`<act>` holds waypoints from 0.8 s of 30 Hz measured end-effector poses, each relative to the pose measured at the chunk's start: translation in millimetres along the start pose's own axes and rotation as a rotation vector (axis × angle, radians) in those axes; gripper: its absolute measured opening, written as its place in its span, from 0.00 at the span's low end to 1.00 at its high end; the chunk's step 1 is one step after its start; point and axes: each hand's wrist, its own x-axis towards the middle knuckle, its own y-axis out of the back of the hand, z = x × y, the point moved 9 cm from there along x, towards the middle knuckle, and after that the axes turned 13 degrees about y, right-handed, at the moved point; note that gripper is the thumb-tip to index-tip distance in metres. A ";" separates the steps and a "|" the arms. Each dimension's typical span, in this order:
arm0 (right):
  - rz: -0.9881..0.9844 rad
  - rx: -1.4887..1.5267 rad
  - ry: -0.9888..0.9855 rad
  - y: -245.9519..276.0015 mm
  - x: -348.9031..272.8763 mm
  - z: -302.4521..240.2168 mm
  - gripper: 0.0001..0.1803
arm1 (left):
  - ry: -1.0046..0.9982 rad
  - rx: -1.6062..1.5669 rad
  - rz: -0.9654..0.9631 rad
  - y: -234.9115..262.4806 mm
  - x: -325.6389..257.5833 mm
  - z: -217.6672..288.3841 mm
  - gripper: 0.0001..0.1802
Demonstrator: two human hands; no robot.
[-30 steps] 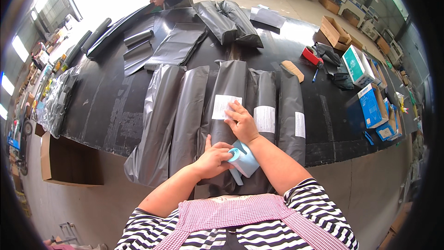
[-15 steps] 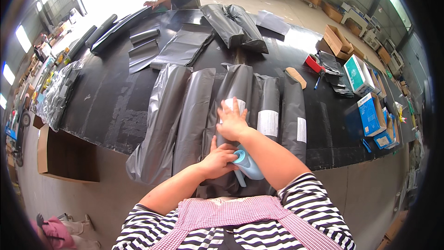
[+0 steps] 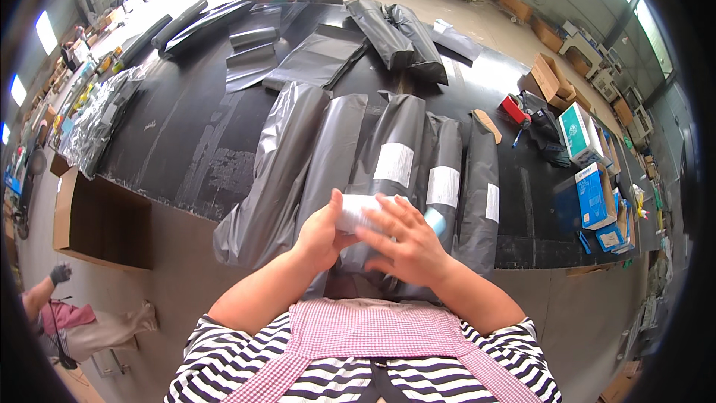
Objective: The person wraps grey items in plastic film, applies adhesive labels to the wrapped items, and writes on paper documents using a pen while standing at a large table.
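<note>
Left hand (image 3: pixel 321 235) grasps a white label roll (image 3: pixel 358 213); right hand (image 3: pixel 406 246), fingers spread, covers its blue end, hiding the grip, above grey mailer bags (image 3: pixel 335 149).

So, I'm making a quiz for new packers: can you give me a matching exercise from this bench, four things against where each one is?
Things:
1. roll of labels
2. open cardboard box
3. blue and white boxes
4. grey bags without labels

Places:
A. on the floor, left of the table
B. at the table's right end
C. between both hands
D. left side of the row of bags

Pairs: 1-C, 2-A, 3-B, 4-D. The left hand grips the roll; the right hand covers it.
</note>
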 end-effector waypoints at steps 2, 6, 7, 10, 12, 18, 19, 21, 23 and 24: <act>0.130 0.080 -0.165 -12.0 -13.4 18.9 0.29 | -0.017 0.093 -0.156 -12.3 -11.0 3.5 0.23; 0.329 0.445 -0.390 -14.7 -20.5 38.7 0.30 | -0.196 0.574 -0.225 -17.1 -26.8 9.2 0.16; 0.325 0.481 -0.399 -16.6 -20.1 38.1 0.29 | -0.217 0.626 -0.157 -9.3 -24.4 8.7 0.14; 0.350 0.541 -0.433 -17.9 -20.5 35.9 0.25 | -0.300 0.666 -0.053 -5.7 -29.3 9.2 0.09; 0.398 0.607 -0.451 -20.1 -20.0 35.9 0.21 | -0.398 0.672 -0.068 -5.2 -35.9 10.9 0.09; 0.442 0.841 -0.538 -35.3 -28.3 46.1 0.16 | -0.756 1.163 0.045 -24.5 -68.5 19.4 0.12; 0.445 0.827 -0.527 -34.4 -26.9 46.0 0.16 | -0.695 1.068 0.049 -19.0 -65.3 17.3 0.12; 0.434 0.761 -0.472 -30.8 -19.7 40.5 0.16 | -0.583 0.871 0.068 -4.2 -60.1 10.3 0.12; 0.412 0.642 -0.393 -20.5 -10.5 30.6 0.15 | -0.592 0.838 0.044 -3.0 -65.1 9.1 0.12; 0.394 0.611 -0.365 -19.6 -9.2 27.9 0.15 | -0.596 0.821 0.031 -3.2 -68.2 8.7 0.12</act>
